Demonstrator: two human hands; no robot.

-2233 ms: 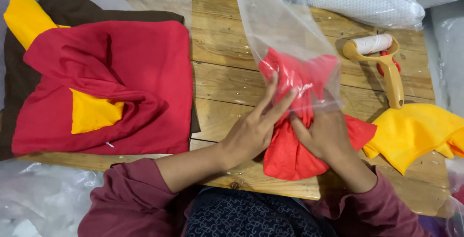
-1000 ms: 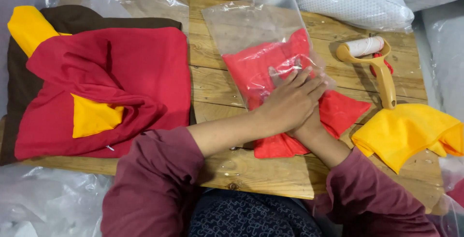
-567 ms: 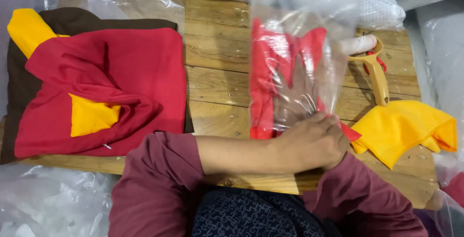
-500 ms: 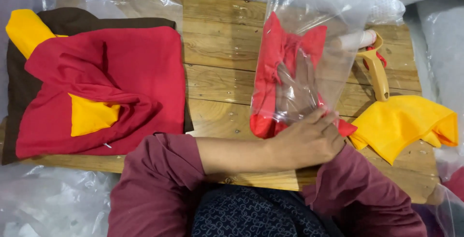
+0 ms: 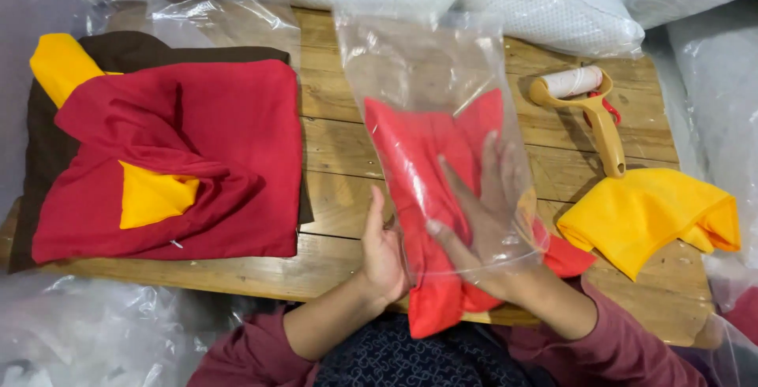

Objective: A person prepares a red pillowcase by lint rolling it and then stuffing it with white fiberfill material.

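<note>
A clear plastic bag (image 5: 426,63) stands tilted over the wooden table (image 5: 347,118), with its mouth toward me. A bright red cloth (image 5: 410,150) is partly inside it, and the cloth's lower end hangs out over the table's near edge. My left hand (image 5: 383,249) grips the bag's left edge near the mouth. My right hand (image 5: 485,213) is inside the bag and shows through the plastic. Its fingers are spread flat against the red cloth.
A pile of dark red, yellow and brown fabric covers (image 5: 197,134) lies on the left of the table. A yellow-handled lint roller (image 5: 592,107) and a folded yellow cloth (image 5: 647,213) lie to the right. White pillows (image 5: 553,0) sit behind, and crumpled plastic wrap (image 5: 87,332) lies at lower left.
My left hand has moved off the top of the bag to its left edge. The bag has swung back over the table, and my right hand inside it now lies spread out.
</note>
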